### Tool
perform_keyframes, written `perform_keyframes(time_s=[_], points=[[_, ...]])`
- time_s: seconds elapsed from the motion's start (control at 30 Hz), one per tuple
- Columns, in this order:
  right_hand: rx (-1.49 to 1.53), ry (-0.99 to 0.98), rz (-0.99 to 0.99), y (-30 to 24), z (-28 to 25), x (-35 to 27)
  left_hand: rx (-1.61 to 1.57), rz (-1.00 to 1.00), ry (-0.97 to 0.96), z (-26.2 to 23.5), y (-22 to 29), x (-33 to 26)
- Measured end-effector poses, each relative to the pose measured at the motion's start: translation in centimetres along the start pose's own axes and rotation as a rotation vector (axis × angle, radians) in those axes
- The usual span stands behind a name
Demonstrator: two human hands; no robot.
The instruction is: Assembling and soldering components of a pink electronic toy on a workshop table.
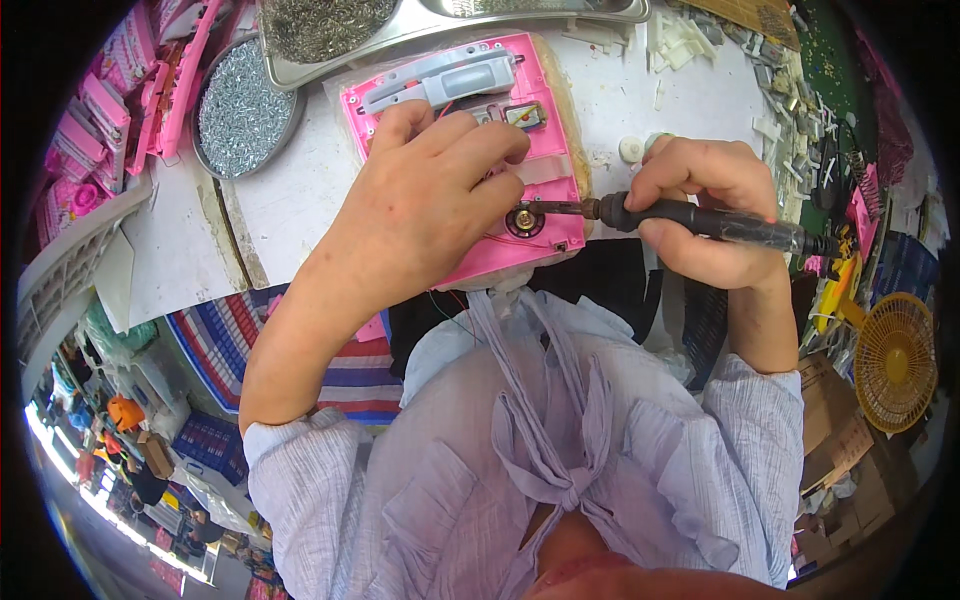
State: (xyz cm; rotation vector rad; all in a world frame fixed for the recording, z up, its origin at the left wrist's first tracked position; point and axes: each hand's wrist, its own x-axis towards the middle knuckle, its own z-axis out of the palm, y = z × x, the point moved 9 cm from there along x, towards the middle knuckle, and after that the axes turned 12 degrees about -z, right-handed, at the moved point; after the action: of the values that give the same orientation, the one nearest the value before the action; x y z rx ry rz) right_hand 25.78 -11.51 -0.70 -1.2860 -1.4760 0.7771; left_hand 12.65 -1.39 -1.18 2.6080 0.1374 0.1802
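Note:
A pink plastic casing (478,262) lies open on the work table, with a grey part (455,80) across its far end and thin wires inside. My left hand (410,200) rests over the casing, its fingers bent and thumb close to a small round speaker (524,221). Whatever those fingers pinch is hidden beneath them. From the right, my right hand (710,205) grips a black-handled soldering iron (690,216), held nearly level. Its dark metal tip reaches the speaker's far edge, beside my left thumb; whether they touch, I cannot tell.
A round metal bowl of screws (247,115) stands at left, beside pink plastic parts (105,130). Metal trays (420,25) with small dark wiry pieces sit at the far edge. White plastic bits (685,40) lie far right. A yellow fan (895,362) is at lower right.

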Motion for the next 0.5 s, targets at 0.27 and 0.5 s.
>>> perform_keyframes(time_s=[0.27, 0.5], points=[[0.083, 0.109, 0.051, -0.1, -1.5, -1.2, 0.015, 0.022, 0.009, 0.1, 0.0, -0.1], [0.156, 0.221, -0.098, -1.5, -2.9, -2.7, -0.102, -0.01, 0.074, -0.1, -0.5, -0.4]])
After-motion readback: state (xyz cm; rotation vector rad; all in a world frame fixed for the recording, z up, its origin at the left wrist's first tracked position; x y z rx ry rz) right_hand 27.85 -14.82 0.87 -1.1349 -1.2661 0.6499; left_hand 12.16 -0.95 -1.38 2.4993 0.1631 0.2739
